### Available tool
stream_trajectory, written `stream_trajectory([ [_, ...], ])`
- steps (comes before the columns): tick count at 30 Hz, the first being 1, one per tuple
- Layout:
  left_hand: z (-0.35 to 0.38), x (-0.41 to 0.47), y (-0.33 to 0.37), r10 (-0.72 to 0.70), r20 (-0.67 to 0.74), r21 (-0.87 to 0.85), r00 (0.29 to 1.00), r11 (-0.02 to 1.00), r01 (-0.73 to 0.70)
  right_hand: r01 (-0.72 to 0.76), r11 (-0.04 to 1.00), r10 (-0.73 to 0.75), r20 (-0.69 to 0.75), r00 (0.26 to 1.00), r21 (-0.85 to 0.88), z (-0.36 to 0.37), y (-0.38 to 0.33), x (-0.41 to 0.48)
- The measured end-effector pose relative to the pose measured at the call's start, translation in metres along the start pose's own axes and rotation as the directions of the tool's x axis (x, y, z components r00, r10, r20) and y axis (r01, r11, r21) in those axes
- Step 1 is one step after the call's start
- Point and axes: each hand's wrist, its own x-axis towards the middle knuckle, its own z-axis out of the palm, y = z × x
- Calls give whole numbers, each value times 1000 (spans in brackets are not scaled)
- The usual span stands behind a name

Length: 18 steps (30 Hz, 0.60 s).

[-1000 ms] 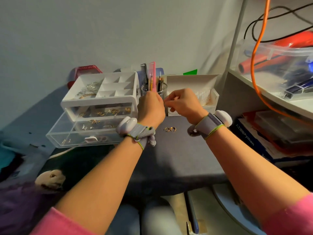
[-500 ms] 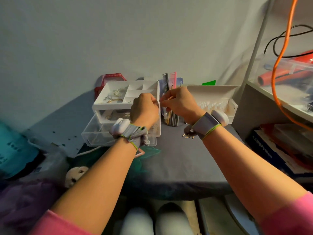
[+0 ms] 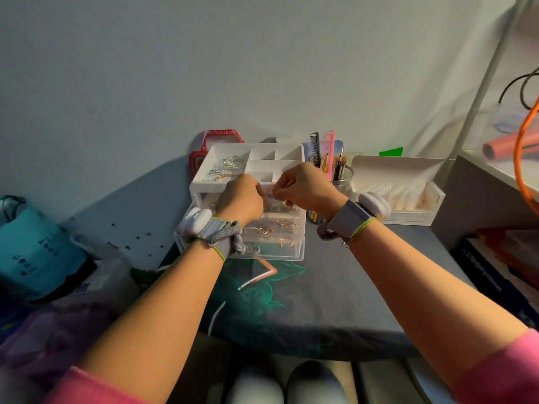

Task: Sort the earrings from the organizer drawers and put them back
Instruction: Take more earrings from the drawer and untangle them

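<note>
The white organizer (image 3: 204, 185) stands at the back of the table, its open top tray holding silver earrings (image 3: 230, 163) in the left compartment. Its clear drawers (image 3: 297, 246) are pulled out, and several gold earrings (image 3: 287, 224) lie in them. My left hand (image 3: 240, 199) and my right hand (image 3: 306, 185) meet fingertip to fingertip above the upper drawer. Both pinch one tiny piece that looks like an earring; the fingers mostly hide it.
A clear cup (image 3: 341, 179) of pens and combs stands right of the organizer, then an open white box (image 3: 402, 188). A shelf unit (image 3: 495, 176) with an orange cable rises at the right. A teal bag (image 3: 35, 246) lies at the left. Grey cloth (image 3: 350, 301) covers the table.
Both hands, still pinched together, have moved left from in front of the pen cup to over the organizer's open drawers. The view has followed them.
</note>
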Motion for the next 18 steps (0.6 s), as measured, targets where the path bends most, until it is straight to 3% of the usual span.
stream_trajectory([
  [9,4,12,-14,-9,107,83,994,997,0,71,958,-47,92,995,-277,11,2,6],
  [18,7,16,-23,-19,256,143,966,990,-18,137,916,-41,251,967,-378,18,-4,1],
])
